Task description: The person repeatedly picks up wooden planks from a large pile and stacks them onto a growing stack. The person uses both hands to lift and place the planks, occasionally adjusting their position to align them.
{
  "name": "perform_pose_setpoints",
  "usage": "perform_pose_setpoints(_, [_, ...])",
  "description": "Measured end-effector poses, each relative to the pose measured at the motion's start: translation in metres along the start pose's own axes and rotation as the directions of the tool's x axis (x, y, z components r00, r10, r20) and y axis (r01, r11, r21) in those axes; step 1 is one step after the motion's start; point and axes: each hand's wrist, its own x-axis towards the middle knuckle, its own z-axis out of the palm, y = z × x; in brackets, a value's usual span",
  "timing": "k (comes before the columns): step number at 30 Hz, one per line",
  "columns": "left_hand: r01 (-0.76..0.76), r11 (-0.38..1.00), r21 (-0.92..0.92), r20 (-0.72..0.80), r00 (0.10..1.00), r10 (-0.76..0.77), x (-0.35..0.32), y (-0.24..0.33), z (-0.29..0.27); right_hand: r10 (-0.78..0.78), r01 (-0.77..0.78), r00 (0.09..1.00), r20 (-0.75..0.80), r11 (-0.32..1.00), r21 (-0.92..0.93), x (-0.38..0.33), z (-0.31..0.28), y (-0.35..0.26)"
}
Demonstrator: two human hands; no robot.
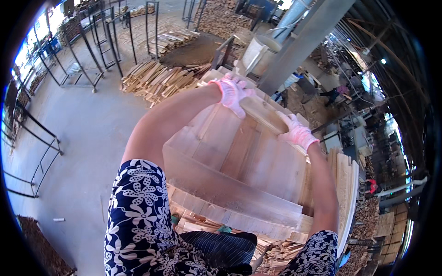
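Note:
My left hand (234, 95), in a pink and white knit glove, is at the far edge of a stack of wooden boards (241, 147). Its fingers curl over the left end of a short wooden board (263, 113). At that board's right end, my right hand (297, 131), gloved alike, grips with the fingers on the far side. The short board lies crosswise over the far ends of several wide boards laid side by side. Nearest my body, a long pale plank (225, 181) crosses the stack.
Loose wood strips (159, 83) are heaped on the floor beyond the stack. A grey steel post (299, 46) rises beside a whitish drum (262, 53). Black metal frames (110, 41) stand at far left. More strips (343, 193) stand along the right side.

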Motion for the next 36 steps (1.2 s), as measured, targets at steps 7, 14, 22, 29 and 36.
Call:
perform_pose_setpoints(7, [0.281,0.927,-0.250,-0.030,0.954,-0.298,-0.004,-0.027,-0.020,0.028,-0.027,1.000,-0.007,0.998,0.057,-0.009,-0.001,-0.004])
perform_pose_setpoints(14, [0.528,0.407,-0.745,0.139,0.720,-0.680,-0.030,-0.086,0.052,0.013,-0.008,0.998,-0.061,0.996,0.090,-0.010,0.004,-0.004])
perform_pose_setpoints(22, [0.438,0.222,-0.871,0.219,0.751,-0.623,-0.035,-0.101,0.067,0.038,-0.035,0.998,-0.056,0.998,0.052,-0.009,0.009,-0.010])
perform_pose_setpoints(29, [0.627,0.513,-0.587,0.170,0.714,-0.679,-0.017,-0.078,0.032,-0.013,0.012,0.949,-0.316,1.000,-0.005,-0.056,0.003,0.022])
perform_pose_setpoints(36, [0.175,0.949,-0.261,-0.365,0.892,-0.265,0.002,-0.024,-0.011,0.434,-0.477,0.717,-0.545,0.876,0.070,-0.246,-0.020,0.194])
